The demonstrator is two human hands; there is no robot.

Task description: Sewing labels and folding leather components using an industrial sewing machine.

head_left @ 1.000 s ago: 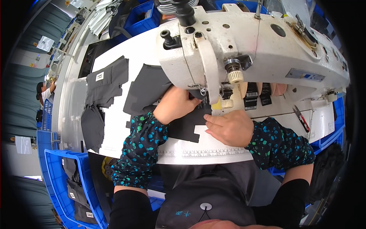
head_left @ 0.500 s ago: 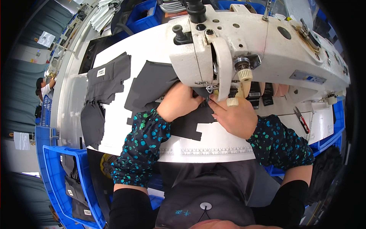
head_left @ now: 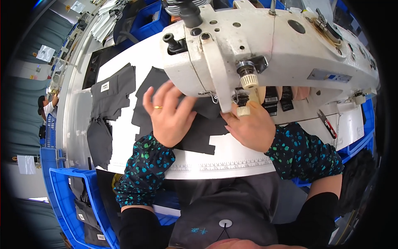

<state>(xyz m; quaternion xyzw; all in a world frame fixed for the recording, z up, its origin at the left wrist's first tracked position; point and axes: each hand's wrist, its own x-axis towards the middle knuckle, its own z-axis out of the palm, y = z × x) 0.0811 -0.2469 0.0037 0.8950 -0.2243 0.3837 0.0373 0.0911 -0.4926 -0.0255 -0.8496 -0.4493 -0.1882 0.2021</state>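
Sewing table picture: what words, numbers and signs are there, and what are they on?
I won't copy writing out, but here's where it is:
White label on a grey cloth piece: dark print.
Nameplate on the sewing machine: blue marks.
Scale along the white tabletop's near edge: numbers too small to read.
Dark apron: blue characters.
Black tags beyond the right hand: barcode, print too small.

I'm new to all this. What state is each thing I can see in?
Sewing machine: upright; whether running, cannot tell.
Left hand: open, fingers spread over the dark fabric.
Right hand: fingers bent, near the machine's head; grip unclear.
Dark fabric: spread out, partly hidden by the machine.
Dark pieces at left: lying on the white table.
Snips: lying down; blades unclear.
Lower-left blue bin: open-topped, holding dark items.
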